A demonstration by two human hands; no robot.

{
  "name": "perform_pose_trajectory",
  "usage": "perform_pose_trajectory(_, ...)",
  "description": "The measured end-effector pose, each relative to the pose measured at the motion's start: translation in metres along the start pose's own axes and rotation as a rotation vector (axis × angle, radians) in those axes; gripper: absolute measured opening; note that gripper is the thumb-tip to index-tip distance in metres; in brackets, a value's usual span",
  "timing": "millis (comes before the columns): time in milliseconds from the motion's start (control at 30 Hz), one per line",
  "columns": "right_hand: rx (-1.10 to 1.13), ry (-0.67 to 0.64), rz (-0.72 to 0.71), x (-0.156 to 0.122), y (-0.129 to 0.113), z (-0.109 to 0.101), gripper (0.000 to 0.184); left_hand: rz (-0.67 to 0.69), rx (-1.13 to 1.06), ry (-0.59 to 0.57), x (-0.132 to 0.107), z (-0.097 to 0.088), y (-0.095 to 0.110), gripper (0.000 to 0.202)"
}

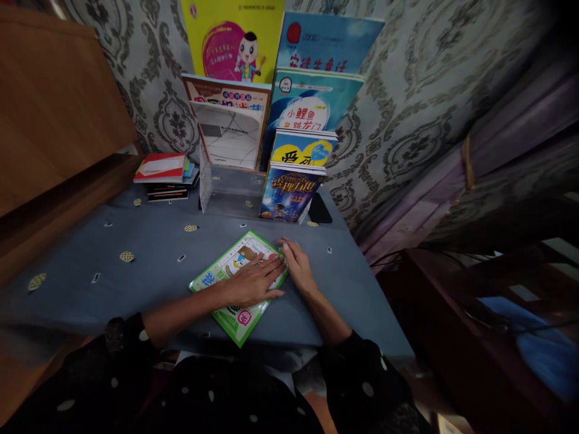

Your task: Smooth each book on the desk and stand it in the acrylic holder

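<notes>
A green-edged picture book (239, 283) with cartoon animals on its cover lies flat and slanted on the table, near its front edge. Across the middle of the cover rests my left hand (256, 280), palm down with its fingers stretched out; it hides part of the print. My right hand (297, 265) is at the book's right edge, fingers extended and the hand turned on its side against the tabletop. Neither hand grips anything.
A clear acrylic book stand (226, 202) holds several upright books, a dark blue book (289, 196) frontmost. Left of it lies a stack of small books (160, 169); right, a black phone (320, 208). The table's cloth (154, 241) is grey-blue. A wooden panel (58, 90) rises at the left.
</notes>
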State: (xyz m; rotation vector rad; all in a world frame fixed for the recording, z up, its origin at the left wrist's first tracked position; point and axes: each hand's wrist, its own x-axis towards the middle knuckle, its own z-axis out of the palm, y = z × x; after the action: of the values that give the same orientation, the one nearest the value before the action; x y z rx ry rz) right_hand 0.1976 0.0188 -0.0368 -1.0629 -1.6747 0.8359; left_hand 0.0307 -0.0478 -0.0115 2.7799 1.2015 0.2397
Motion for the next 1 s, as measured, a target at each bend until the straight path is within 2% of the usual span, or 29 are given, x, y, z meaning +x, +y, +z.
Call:
perform_pose_trajectory(133, -0.192, -0.136, -0.087, -0.003, -0.005, 0.001, 0.042, -0.077, 0.032, 0.0, -0.016, -0.003, -0.015, 0.065)
perform_pose_trajectory(300, -0.355, -0.234, -0.092, -0.007, -0.007, 0.002, 0.037, -0.241, 0.03, -0.012, -0.047, -0.01, -0.04, 0.063)
perform_pose_trajectory(367, -0.398, -0.255, -0.096, -0.008, -0.007, 0.002, 0.036, -0.316, 0.031, 0.011, -0.063, -0.012, -0.044, 0.062)
perform_pose_trajectory(433, -0.415, -0.267, -0.102, -0.01, -0.008, 0.001, 0.036, -0.383, 0.044, 0.039, -0.081, -0.012, -0.04, 0.063)
perform_pose_trajectory(533, -0.407, -0.272, -0.115, -0.013, -0.009, 0.0, 0.037, -0.422, 0.068, 0.046, -0.105, -0.011, -0.017, 0.067)
perform_pose_trajectory(633, -0.402, -0.264, -0.122, -0.018, -0.009, 0.0, 0.037, -0.331, 0.04, -0.006, -0.121, -0.012, 0.011, 0.078)
perform_pose_trajectory(700, -0.411, -0.252, -0.116, -0.025, -0.01, 0.0, 0.038, -0.287, 0.007, -0.036, -0.126, -0.016, 0.021, 0.085)
perform_pose_trajectory(833, -0.444, -0.231, -0.105, -0.052, -0.013, 0.002, 0.041, -0.286, -0.072, -0.115, -0.132, -0.029, 0.012, 0.08)
perform_pose_trajectory(1000, -0.524, -0.18, -0.158, -0.09, -0.02, 0.002, 0.042, -0.279, -0.186, -0.231, -0.142, -0.036, 0.004, 0.096)
